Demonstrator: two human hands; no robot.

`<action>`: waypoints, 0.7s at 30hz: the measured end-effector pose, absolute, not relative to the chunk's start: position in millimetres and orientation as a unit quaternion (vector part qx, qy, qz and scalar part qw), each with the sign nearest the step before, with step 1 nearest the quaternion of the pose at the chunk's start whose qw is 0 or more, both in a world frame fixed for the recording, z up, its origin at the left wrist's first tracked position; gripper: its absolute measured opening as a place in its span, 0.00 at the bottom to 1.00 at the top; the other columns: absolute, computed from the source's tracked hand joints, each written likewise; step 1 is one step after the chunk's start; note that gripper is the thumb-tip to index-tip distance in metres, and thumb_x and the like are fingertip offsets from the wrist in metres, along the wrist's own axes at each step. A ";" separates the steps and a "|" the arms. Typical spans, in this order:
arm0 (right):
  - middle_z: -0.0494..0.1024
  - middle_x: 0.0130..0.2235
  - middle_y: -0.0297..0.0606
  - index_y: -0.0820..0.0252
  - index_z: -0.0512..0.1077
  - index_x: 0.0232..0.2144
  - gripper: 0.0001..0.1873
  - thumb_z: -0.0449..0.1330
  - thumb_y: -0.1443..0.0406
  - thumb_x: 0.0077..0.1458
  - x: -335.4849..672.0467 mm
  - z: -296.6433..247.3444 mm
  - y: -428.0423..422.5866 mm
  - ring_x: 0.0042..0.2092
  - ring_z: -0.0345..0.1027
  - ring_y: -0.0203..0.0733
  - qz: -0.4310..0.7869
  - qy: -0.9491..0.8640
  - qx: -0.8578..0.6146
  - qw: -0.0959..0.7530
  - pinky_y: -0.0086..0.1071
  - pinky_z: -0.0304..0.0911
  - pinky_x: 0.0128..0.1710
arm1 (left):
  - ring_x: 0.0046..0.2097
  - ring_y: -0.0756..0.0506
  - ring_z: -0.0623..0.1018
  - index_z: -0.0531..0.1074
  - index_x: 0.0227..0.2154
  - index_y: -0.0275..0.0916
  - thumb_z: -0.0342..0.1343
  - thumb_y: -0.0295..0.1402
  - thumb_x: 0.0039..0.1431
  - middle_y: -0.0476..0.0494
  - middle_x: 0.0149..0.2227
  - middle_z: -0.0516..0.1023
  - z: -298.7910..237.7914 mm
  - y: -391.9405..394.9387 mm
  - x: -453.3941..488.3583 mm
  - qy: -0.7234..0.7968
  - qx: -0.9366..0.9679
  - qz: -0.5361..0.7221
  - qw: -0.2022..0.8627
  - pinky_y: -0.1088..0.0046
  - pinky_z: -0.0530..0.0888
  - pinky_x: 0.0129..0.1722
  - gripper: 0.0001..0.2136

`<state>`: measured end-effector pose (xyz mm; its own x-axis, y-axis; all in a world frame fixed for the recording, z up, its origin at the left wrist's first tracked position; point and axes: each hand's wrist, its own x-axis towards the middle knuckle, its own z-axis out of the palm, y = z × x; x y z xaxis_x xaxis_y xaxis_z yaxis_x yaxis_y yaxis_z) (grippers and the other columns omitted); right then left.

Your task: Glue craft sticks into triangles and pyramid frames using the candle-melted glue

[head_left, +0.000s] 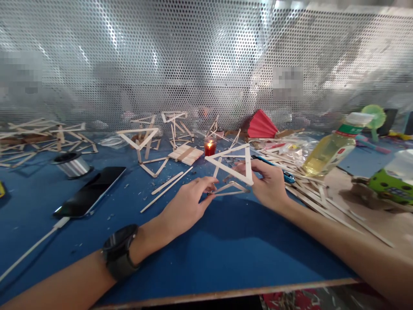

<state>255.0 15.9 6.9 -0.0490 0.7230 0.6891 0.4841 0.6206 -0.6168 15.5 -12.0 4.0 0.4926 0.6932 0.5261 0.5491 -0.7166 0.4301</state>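
Observation:
My right hand [270, 185] grips an upright triangle of wooden craft sticks [232, 162] by its right corner. Under it a second stick triangle [229, 188] lies flat on the blue table top [226, 241]. My left hand [189, 204], with a black watch on the wrist, pinches the left corner of that flat triangle between thumb and fingers. A blue-handled tool [274, 165] shows just behind my right hand; whether the hand holds it too I cannot make out.
A lit red candle [209, 147], a stick raft [186, 153] and several stick triangles [138, 137] stand behind. A phone [92, 191] on a cable and a wire spool [71, 163] lie left. Loose sticks [309, 185], a bottle [332, 146] and a perforated metal screen [193, 56] lie right and behind.

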 end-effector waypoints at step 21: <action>0.84 0.34 0.36 0.57 0.79 0.32 0.12 0.56 0.64 0.64 257.2 10.6 16.9 0.36 0.77 0.44 0.116 -0.738 -0.422 0.514 0.35 0.67 0.38 | 0.49 0.40 0.80 0.80 0.47 0.34 0.52 0.27 0.66 0.39 0.46 0.84 6.2 -18.7 18.3 0.299 0.922 0.241 -0.044 0.61 0.78 0.54 0.13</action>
